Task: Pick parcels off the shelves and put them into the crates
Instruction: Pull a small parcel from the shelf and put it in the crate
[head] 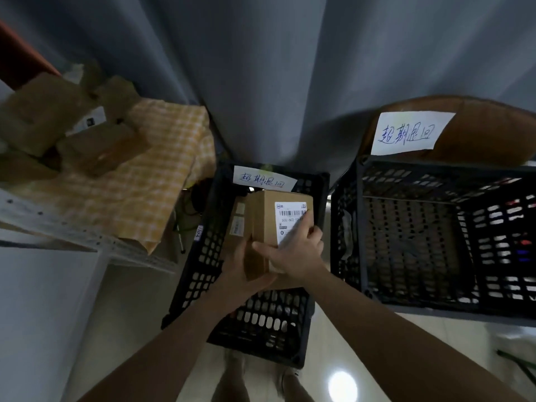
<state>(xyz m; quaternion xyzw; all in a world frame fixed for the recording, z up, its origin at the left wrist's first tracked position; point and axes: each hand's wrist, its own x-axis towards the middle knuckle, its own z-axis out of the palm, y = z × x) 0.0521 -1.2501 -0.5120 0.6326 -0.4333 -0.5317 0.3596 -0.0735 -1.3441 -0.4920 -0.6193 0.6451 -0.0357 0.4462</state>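
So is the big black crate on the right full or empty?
Empty of parcels: the right crate shows its bare lattice floor, no boxes. A pale thing hangs by its left wall; cannot tell what.

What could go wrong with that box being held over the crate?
The cardboard parcel, gripped by the left hand and right hand, hangs over the smaller crate, where another parcel already lies. Released early, it may land crooked on that one. The paper label here resembles the one on the larger crate, so a mix-up seems possible.

Grey curtain (261, 68), glossy pale floor (330, 352)
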